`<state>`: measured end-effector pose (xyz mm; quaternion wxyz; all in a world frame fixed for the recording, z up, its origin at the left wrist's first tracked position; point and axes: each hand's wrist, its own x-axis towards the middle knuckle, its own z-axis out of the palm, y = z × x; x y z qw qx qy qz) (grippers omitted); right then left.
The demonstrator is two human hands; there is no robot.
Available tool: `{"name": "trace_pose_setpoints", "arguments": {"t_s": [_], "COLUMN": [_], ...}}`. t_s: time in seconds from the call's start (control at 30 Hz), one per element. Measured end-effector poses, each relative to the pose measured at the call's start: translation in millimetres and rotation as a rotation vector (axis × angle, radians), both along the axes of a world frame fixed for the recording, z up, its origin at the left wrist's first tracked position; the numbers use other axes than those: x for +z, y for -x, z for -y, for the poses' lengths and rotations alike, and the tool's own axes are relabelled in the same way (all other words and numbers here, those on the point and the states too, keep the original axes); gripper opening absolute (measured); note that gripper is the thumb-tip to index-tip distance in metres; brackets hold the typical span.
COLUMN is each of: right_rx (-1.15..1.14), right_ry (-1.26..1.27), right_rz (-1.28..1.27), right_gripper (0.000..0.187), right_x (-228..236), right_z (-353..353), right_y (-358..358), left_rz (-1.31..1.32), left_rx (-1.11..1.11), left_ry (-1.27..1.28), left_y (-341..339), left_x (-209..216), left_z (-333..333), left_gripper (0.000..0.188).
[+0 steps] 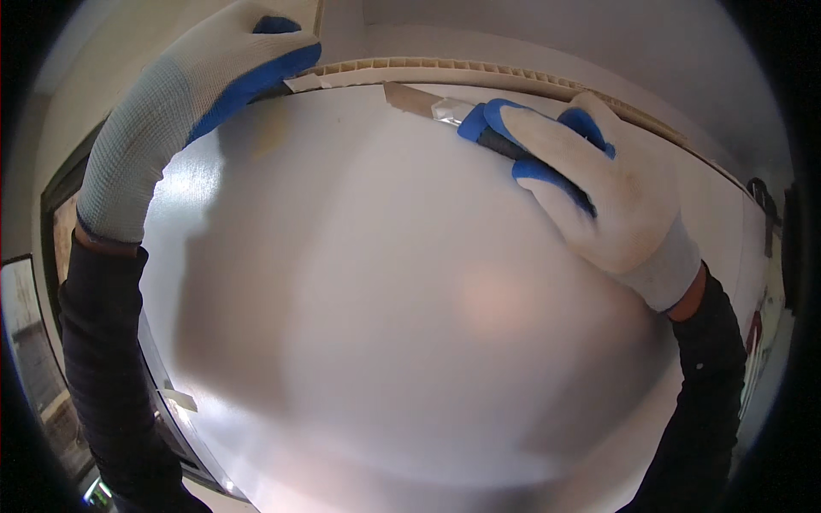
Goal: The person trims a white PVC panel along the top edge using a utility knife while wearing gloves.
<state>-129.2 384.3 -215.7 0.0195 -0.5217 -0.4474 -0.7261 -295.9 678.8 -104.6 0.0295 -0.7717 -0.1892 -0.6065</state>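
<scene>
A large smooth pale panel (pixel 385 282) fills the middle of the head view. My right hand (pixel 599 179), in a white glove with blue coating, is closed round a utility knife (pixel 496 141) with a dark grip. Its broad blade points left and lies close to the panel's top edge. At the upper left my left hand (pixel 231 68), gloved alike, bends over the panel's top left edge. Its fingers are curled together, and what they hold, if anything, is hidden.
A thin cream strip with a ribbed, hollow-celled edge (pixel 479 70) runs along the panel's top. Behind it rises a pale wall (pixel 547 34). A piece of tape (pixel 178 399) sticks out at the panel's lower left, near a dark window frame (pixel 64 179).
</scene>
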Motion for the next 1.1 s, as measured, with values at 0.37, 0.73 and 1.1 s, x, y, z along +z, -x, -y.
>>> {"name": "trace_pose_setpoints", "arguments": {"t_s": [0.37,0.73,1.1], "right_rx": [0.076,0.004,0.013], "right_ry": [-0.028,-0.023,-0.016], "right_rz": [0.041,-0.036,-0.065], "right_gripper": [0.045,0.044,0.042], "right_x": [-3,-5,1], "right_z": [23,90,121], "right_y": [-16,-40,-66], "left_rz": [-0.048,-0.127,0.029], "left_rx": [0.043,0.272,0.013], "left_ry": [-0.33,-0.678,-0.275], "left_y": [9,-1,-16], "left_x": [3,-15,-1], "left_z": [-52,25,-22], "left_gripper": [0.052,0.044,0.042]}}
